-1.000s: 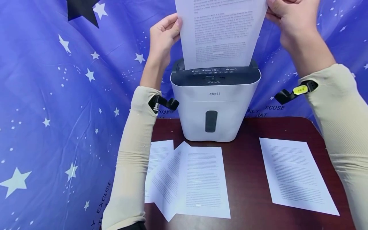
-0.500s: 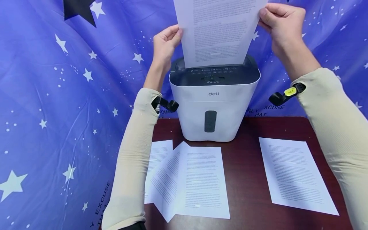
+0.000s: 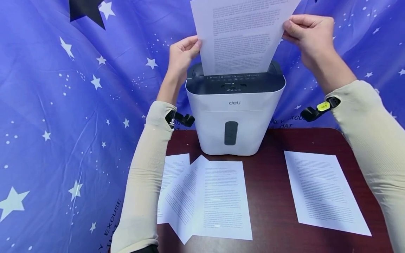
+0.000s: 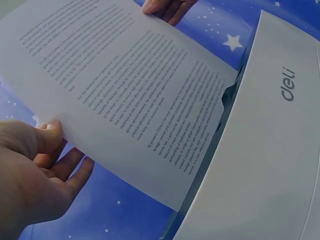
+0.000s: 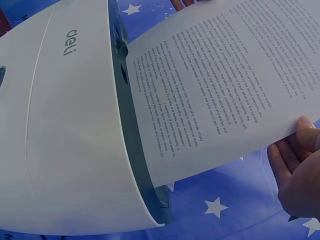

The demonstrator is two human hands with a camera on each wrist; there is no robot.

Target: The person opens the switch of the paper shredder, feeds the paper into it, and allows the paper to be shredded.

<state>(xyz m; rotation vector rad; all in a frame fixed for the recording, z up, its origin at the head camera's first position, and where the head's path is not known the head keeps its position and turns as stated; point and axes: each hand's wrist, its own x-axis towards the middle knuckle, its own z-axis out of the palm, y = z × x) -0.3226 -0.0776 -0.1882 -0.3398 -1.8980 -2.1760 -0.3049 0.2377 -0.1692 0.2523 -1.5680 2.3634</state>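
A printed sheet of paper [image 3: 240, 35] stands upright with its lower edge at the dark top of a white paper shredder [image 3: 234, 119] marked "deli". My left hand [image 3: 184, 56] pinches the sheet's left edge between thumb and fingers. On the opposite edge, somewhat higher, my right hand [image 3: 311, 37] pinches it the same way. The left wrist view shows the left thumb on the printed face of the paper [image 4: 125, 85], with the fingers behind. In the right wrist view the paper's lower edge meets the shredder top [image 5: 132, 130], where the slot itself is hidden.
Several printed sheets [image 3: 223, 200] lie overlapping on the dark red table [image 3: 269, 196] in front of the shredder. Another printed sheet [image 3: 326, 193] lies apart at the right. A blue curtain with stars [image 3: 79, 123] hangs close behind and along the left side.
Both hands have come down toward the shredder with the sheet, the right hand further than the left. More of the sheet's upper part now shows in the head view. The sheets on the table stay put.
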